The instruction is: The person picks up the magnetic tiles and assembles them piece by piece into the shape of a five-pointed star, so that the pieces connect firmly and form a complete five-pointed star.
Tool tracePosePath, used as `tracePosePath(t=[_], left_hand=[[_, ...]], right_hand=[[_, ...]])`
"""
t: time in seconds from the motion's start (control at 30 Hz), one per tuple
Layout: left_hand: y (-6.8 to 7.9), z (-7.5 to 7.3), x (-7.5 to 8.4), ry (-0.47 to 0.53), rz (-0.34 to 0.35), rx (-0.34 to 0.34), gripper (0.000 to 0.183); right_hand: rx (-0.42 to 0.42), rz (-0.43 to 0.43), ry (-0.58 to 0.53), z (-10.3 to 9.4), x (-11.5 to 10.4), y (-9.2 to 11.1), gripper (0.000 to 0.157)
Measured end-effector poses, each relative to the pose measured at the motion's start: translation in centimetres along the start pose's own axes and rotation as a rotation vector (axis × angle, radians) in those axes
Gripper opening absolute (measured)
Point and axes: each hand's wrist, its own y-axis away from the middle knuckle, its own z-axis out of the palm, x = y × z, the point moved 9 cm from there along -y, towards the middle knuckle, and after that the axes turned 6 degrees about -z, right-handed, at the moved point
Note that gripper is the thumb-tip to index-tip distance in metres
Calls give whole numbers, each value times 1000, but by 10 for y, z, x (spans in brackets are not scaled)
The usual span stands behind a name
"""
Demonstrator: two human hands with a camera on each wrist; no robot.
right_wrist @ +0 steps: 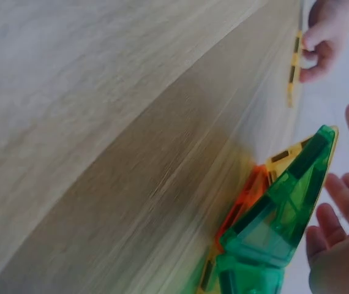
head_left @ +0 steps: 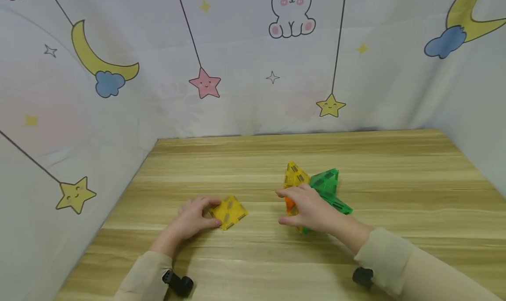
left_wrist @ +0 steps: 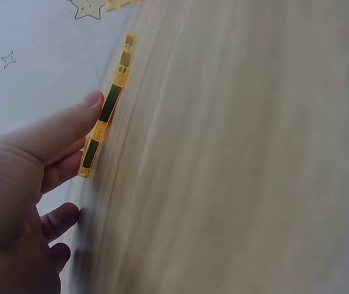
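Observation:
A flat diamond-shaped yellow magnetic tile piece lies at the middle left of the table. My left hand pinches its left side between thumb and fingers; the left wrist view shows the thumb on the edge of the yellow piece. To the right stands a build of joined magnetic tiles, with green tiles, yellow tiles and an orange tile. My right hand is over its near side, fingers loosely spread, and hides part of it. In the right wrist view those fingers hold nothing.
The wood-grain table reaches back to a white cloth backdrop printed with stars and moons. Cloth also hangs at the left and right sides. Black wrist cameras sit by both cuffs.

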Motion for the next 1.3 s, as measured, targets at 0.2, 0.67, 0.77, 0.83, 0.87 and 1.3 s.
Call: tracePosePath(t=[0.2,0.67,0.77,0.83,0.87,1.3], left_hand=[[3,8,10,29,-6,-32,53],[8,19,20,47,2,-63,50],[8,19,21,44,-2,-64,50],[9,19,21,43,-5,-64,50],[9,19,21,44,-6,-64,50],[12,16,21,42,7,-61,49]], right_hand=[[-17,-36,-27,7,-5,-5,64],[-133,79,-189,39,-18,-20,68],[-127,95,-173,42,-22,-21,69],[-122,104,-162,42,-24,-22,68],[-121,107,-159,43,-26,-23,67],[-76,161,-160,66,-45,-33,72]])
